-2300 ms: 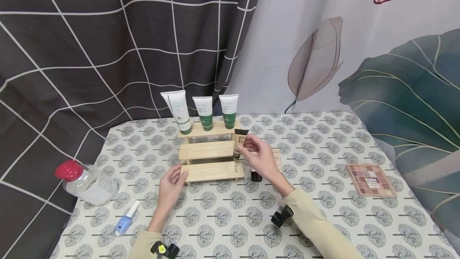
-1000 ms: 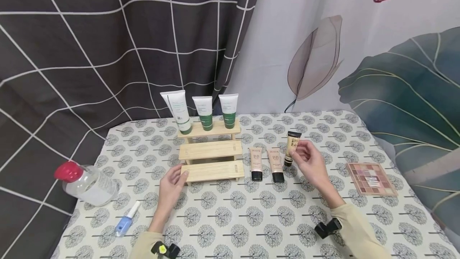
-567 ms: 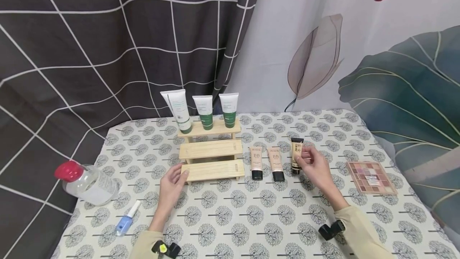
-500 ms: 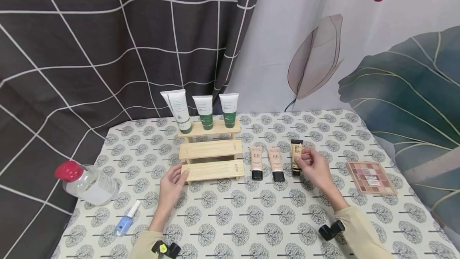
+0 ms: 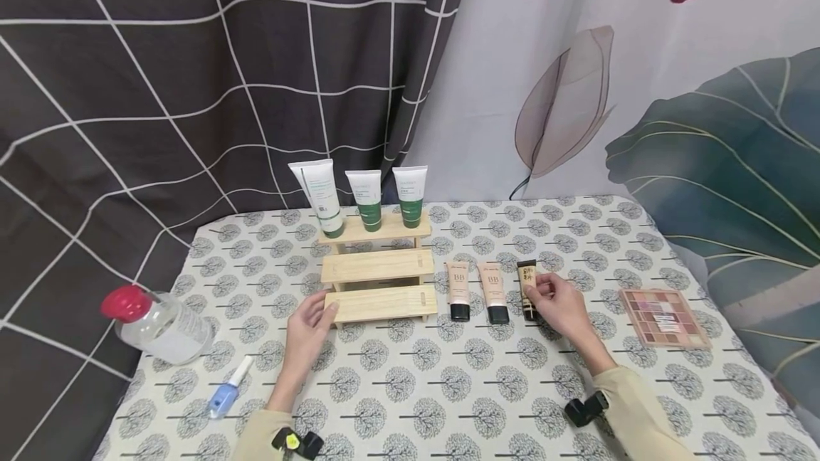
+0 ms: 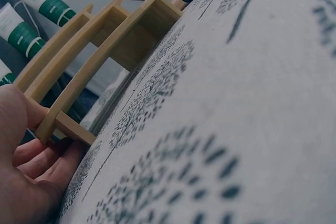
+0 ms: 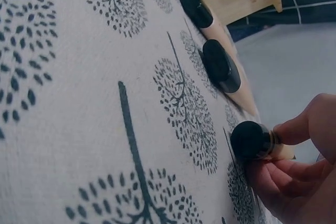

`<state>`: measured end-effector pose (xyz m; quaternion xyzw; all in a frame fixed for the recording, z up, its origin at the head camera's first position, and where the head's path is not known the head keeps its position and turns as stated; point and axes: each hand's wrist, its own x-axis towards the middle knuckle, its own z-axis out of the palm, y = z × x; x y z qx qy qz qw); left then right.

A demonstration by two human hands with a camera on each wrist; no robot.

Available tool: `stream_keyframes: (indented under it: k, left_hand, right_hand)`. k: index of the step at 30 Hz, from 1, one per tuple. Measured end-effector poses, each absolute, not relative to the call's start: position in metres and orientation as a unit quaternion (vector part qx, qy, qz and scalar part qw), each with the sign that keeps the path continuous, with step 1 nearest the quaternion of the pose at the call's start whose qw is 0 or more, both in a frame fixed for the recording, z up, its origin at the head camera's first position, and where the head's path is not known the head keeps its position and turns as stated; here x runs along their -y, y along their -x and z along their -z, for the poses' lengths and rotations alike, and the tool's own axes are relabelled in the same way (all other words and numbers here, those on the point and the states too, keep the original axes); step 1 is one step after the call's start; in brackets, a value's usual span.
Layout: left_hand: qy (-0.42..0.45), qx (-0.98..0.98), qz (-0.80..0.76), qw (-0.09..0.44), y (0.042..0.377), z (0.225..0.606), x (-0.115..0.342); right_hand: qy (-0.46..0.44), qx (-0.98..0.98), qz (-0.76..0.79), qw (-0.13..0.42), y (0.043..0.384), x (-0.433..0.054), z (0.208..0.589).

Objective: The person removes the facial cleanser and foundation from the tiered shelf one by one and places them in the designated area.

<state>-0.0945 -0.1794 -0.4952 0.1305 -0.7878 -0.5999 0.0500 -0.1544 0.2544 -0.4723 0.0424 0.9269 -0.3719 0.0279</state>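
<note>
My right hand (image 5: 564,306) pinches a small gold cosmetic tube (image 5: 527,275) with black ends between thumb and fingers. The tube lies on the patterned cloth, its black cap (image 7: 251,140) facing the right wrist camera. To its left lie two pink BB cream tubes (image 5: 458,282) with black caps, side by side. My left hand (image 5: 306,333) grips the left end of the lowest step of a three-step wooden display stand (image 5: 378,303); in the left wrist view the thumb is above the step and the fingers curl below it. White-and-green tubes (image 5: 368,199) stand on the top step.
An eyeshadow palette (image 5: 665,318) lies at the right of the cloth-covered table (image 5: 448,411). On the left are a clear bottle (image 5: 173,336) with a red cap and a blue nail polish bottle (image 5: 224,395). Curtains (image 5: 160,91) hang behind the table.
From beside the stand's middle step, my right hand has carried the gold tube rightward and lowered it onto the cloth beside the pink tubes. My left hand has stayed on the stand.
</note>
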Motion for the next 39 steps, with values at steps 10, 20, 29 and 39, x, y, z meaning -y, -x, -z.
stream_keyframes:
  k: [10,20,29,39]
  left_hand:
    - [-0.128,0.782,0.607,0.051,0.094,0.494,0.179]
    - [-0.126,0.785,0.604,0.057,0.096,0.496,0.180]
    - [-0.127,0.792,0.594,0.055,0.096,0.496,0.179]
    - [-0.132,0.794,0.590,0.057,0.096,0.498,0.179]
  right_hand:
    - [-0.040,-0.934,0.354,0.018,0.154,-0.251,0.473]
    - [-0.031,-0.929,0.369,-0.021,0.151,-0.253,0.474]
    - [-0.024,-0.921,0.382,-0.073,0.159,-0.248,0.452]
    - [-0.012,-0.907,0.416,-0.062,0.177,-0.222,0.423]
